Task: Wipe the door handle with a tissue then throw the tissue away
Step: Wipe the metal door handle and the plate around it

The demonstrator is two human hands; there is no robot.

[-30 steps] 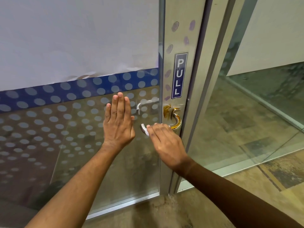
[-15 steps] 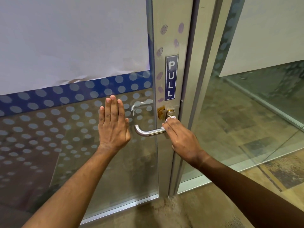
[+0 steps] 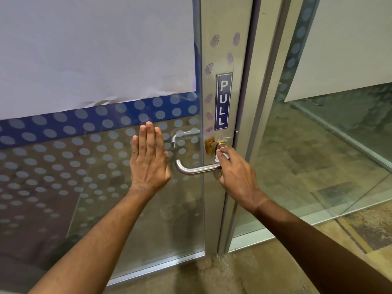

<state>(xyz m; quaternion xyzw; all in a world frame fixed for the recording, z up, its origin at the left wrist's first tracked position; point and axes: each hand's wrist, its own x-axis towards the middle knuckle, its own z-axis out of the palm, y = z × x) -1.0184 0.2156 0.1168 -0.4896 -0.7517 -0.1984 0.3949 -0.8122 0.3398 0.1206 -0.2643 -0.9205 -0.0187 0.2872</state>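
- Door handle (image 3: 197, 168): a steel lever on the metal door frame (image 3: 224, 60), long axis lying level, its bent free end pointing left over the glass panel (image 3: 95, 177).
- Right hand (image 3: 237, 177) has its fingers curled around a white tissue (image 3: 219, 157), pressed at the lever's right end, below the PULL sign (image 3: 223, 101).
- Left hand (image 3: 148, 160) lies flat on the glass just left of the lever, fingers straight and together.

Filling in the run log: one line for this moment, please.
left hand flat on glass door | right hand pressing tissue at door handle base | wiping underway
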